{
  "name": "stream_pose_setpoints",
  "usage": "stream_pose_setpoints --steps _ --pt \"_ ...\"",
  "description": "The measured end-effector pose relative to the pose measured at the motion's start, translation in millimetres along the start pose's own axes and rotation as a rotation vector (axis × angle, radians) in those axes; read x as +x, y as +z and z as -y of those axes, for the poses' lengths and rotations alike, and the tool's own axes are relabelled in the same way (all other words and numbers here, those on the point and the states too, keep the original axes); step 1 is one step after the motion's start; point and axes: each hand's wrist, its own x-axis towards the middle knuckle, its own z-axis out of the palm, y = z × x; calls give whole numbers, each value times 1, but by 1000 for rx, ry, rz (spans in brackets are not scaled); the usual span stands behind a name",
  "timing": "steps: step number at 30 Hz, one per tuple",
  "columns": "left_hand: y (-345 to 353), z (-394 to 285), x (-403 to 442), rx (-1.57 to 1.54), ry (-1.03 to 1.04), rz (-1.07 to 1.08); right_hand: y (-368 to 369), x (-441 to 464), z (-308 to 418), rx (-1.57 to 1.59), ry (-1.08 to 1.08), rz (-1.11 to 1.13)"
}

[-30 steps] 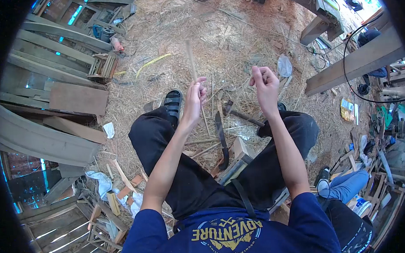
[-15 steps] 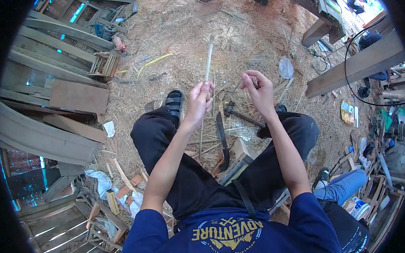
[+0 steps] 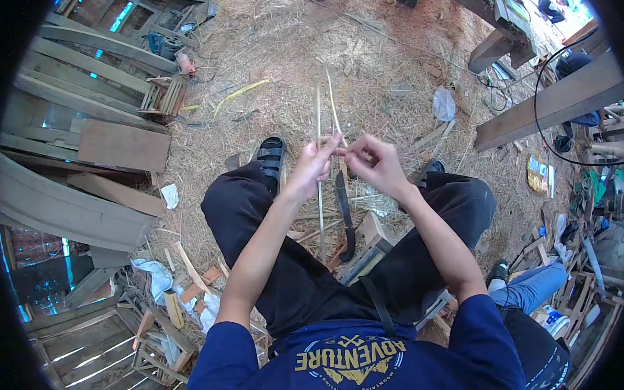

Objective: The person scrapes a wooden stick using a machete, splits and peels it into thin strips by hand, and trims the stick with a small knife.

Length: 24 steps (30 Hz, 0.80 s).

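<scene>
My left hand [image 3: 309, 170] is closed around a long, thin, pale strip [image 3: 317, 116], likely bamboo or wood, which stands nearly upright and runs down between my legs. A second, slightly curved thin strip [image 3: 333, 101] rises where my hands meet. My right hand [image 3: 378, 166] touches the left one with its fingers curled in a pinch; whether the second strip's end is in it is hidden. Below the hands lies a machete-like blade [image 3: 343, 202] with a dark handle, beside a wooden block [image 3: 374, 233].
Straw and shavings cover the ground [image 3: 280, 72]. Curved boards [image 3: 72, 203] are stacked on the left. A thick beam [image 3: 549, 104] and a black cable [image 3: 538, 125] are on the right, near another person's leg [image 3: 532, 287]. A clear plastic bag [image 3: 443, 105] lies ahead.
My right hand has moved left to meet my left hand. A second thin strip now stands apart from the first, and the right hand covers the hammer seen before.
</scene>
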Motion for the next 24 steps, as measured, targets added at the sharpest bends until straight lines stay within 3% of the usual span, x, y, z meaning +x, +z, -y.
stream_pose_setpoints --steps 5,8,16,17,20,23,24 --pt "5 12 0 59 -4 -26 3 -12 15 -120 -119 214" --pt "5 8 1 30 -33 -105 0 -15 16 -85 -92 120" --pt "-10 17 17 -11 -42 -7 -35 -8 -8 -117 -50 -132" --pt "-8 18 16 7 -56 9 -35 -8 -18 -290 -212 -184" --pt "-3 20 14 45 -84 47 -42 -14 2 -648 -284 -167" --pt "3 26 13 63 -100 70 -39 -20 2 -294 -2 -47" --pt "5 24 9 75 -109 79 -37 -21 0 -308 -86 -66"
